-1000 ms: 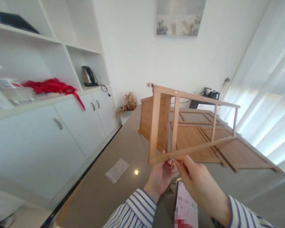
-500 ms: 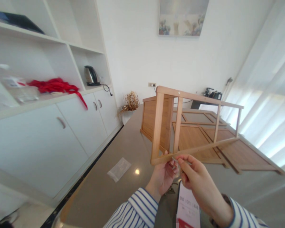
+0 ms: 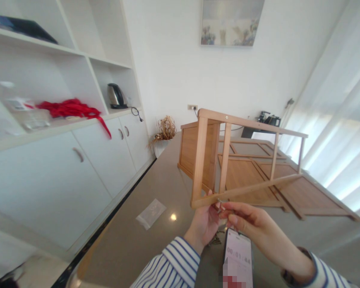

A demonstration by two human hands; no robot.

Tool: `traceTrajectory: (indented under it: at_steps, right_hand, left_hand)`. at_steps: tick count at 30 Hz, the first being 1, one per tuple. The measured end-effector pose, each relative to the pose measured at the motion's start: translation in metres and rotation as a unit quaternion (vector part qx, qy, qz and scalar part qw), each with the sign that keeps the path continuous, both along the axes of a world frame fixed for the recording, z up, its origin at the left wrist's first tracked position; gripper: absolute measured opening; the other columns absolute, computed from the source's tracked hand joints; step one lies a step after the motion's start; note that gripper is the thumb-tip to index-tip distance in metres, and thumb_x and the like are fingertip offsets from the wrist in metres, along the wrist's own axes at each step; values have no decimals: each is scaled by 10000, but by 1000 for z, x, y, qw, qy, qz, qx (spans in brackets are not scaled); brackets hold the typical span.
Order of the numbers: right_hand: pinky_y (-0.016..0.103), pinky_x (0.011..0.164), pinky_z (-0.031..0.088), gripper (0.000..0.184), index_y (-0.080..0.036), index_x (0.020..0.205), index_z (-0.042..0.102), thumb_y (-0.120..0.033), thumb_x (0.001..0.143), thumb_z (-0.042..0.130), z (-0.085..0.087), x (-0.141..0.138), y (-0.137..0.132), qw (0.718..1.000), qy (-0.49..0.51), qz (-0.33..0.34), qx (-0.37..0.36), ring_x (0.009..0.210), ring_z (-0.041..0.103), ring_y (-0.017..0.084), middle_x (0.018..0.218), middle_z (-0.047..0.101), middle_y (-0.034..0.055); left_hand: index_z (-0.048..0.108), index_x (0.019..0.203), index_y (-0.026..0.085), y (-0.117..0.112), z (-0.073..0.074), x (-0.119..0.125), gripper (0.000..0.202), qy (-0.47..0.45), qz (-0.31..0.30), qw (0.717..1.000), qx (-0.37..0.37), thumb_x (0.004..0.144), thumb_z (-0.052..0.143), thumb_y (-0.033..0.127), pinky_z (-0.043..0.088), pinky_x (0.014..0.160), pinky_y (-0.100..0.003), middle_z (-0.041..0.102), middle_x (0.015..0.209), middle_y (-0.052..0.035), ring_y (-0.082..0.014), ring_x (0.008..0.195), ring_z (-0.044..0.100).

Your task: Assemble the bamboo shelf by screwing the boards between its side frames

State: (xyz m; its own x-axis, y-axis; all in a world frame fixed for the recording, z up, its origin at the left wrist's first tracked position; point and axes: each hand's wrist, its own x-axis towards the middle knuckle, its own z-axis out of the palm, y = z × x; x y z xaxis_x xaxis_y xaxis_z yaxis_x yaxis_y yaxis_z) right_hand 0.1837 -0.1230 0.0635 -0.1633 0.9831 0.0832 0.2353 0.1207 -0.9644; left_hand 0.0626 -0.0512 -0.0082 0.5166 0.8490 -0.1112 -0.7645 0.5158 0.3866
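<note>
A light wooden frame (image 3: 225,154) with upright slats is held up over the grey table (image 3: 144,244). My left hand (image 3: 204,226) grips its lower rail from beneath. My right hand (image 3: 247,224) is closed in a pinch at that rail, on a small metal piece (image 3: 219,201), perhaps a screw or key. Both sleeves are blue-and-white striped. A phone (image 3: 239,260) showing a running timer lies on the table under my right wrist.
Wooden panels (image 3: 288,188) lie flat farther along the table, with one panel (image 3: 195,154) standing upright. A clear plastic bag (image 3: 151,213) lies on the table to the left. White cabinets hold a kettle (image 3: 115,96) and red ribbon (image 3: 69,108). Curtains hang at right.
My right hand has turned at the wrist, the fingers rotating at the rail while staying pinched. The frame and left hand have hardly moved. The timer has advanced.
</note>
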Motion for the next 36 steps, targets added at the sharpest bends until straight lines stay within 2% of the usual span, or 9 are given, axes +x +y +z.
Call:
traceTrajectory:
  at_steps: [2,4,8,10,13,20,24,28,36]
  right_hand:
    - [288,717,508,307,-213,1127,634,-381,878,572,1,6,1,990,-113,9,86,819,633,159,973,693,60]
    - [285,726,498,249,-198,1110,627,-309,900,556,5,12,2,949,-228,13,215,818,622,155,943,687,58]
    - [314,681,449,117,-149,946,645,-210,898,557,16,19,4,788,-413,21,456,747,586,169,828,669,63]
    - [331,654,417,101,-135,912,642,-192,892,560,20,20,3,727,-474,26,497,707,567,176,787,655,62]
    - [336,623,378,111,-131,875,632,-179,901,536,20,17,1,701,-509,28,499,659,529,177,741,623,51]
    - [297,581,348,173,-154,773,585,-169,919,495,0,11,5,763,-451,-28,462,611,485,161,640,554,22]
    - [248,559,366,228,-166,743,562,-213,941,460,-6,4,5,846,-360,-75,387,588,507,128,630,556,11]
    - [213,485,348,308,-185,678,549,-357,926,488,-11,-5,1,926,-251,-163,229,511,496,99,572,548,-15]
    - [222,440,326,457,-182,576,530,-562,830,539,-14,-17,-1,976,-29,-213,31,458,431,99,486,494,-21]
  left_hand:
    - [571,713,132,0,-1,0,300,-11,6,1000,-8,768,701,396,411,558,-220,538,615,20,-92,579,530]
    - [564,702,132,1,-2,0,294,-26,3,1000,-11,763,712,378,391,539,-206,536,612,20,-87,581,525]
    - [559,692,131,0,-1,0,288,-41,9,999,-7,756,723,359,370,516,-196,542,617,15,-83,577,520]
    - [558,685,130,-1,0,0,283,-41,10,999,-7,755,726,347,370,515,-193,541,612,14,-85,582,524]
    - [562,686,131,-2,1,0,282,-43,9,999,-12,742,738,345,372,516,-192,538,606,16,-89,591,533]
    - [571,685,129,-4,3,-3,291,-44,4,999,-20,739,736,362,399,536,-189,547,598,16,-93,595,548]
    - [578,691,129,-4,3,-3,274,-59,2,998,-17,745,733,348,395,531,-197,551,600,16,-99,604,556]
    - [594,705,123,-4,3,-3,243,-65,-3,998,-14,766,718,323,395,532,-206,563,610,10,-101,606,558]
    - [584,702,118,-2,2,-2,204,-64,-10,998,-16,783,703,263,386,537,-213,553,587,19,-91,579,538]
